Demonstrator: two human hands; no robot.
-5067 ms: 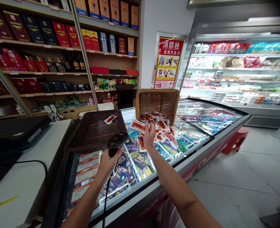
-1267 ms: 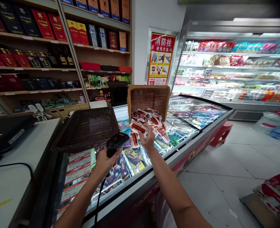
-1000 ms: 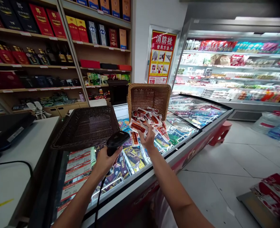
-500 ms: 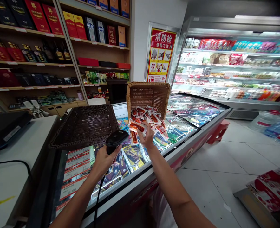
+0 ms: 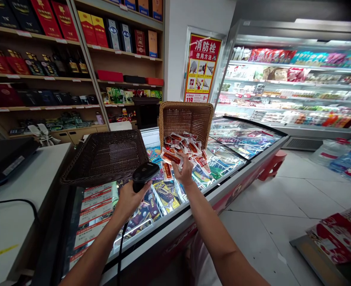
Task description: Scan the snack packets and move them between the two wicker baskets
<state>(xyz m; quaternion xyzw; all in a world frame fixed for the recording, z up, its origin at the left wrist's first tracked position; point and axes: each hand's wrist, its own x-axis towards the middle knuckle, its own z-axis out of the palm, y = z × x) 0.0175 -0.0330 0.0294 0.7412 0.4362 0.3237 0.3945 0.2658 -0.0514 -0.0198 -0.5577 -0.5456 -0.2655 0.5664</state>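
Observation:
My left hand [image 5: 129, 198] is wrapped round the handle of a black barcode scanner [image 5: 146, 172]; its cord hangs down past my forearm. The scanner's head points toward the packets. My right hand [image 5: 185, 171] pinches a clear-and-white packet with a reddish-brown sausage [image 5: 169, 156] between thumb and fingers. Several similar sausage packets [image 5: 194, 148] lie heaped in and spilling from a tan wicker basket [image 5: 189, 117], tipped on its side with the opening toward me. The basket rests on the glass top of a chest freezer [image 5: 235, 159].
A dark brown wicker basket [image 5: 112, 153] sits left of the scanner on the freezer. Price tags [image 5: 93, 214] line the freezer's near left end. A white counter [image 5: 17, 190] stands at left. On the floor at right are a red stool [image 5: 272, 165] and water bottles [image 5: 332, 153].
The scanner and my left hand have shifted very slightly left. My right hand keeps its pinch on the sausage packet, almost unmoved. The view has tilted a little.

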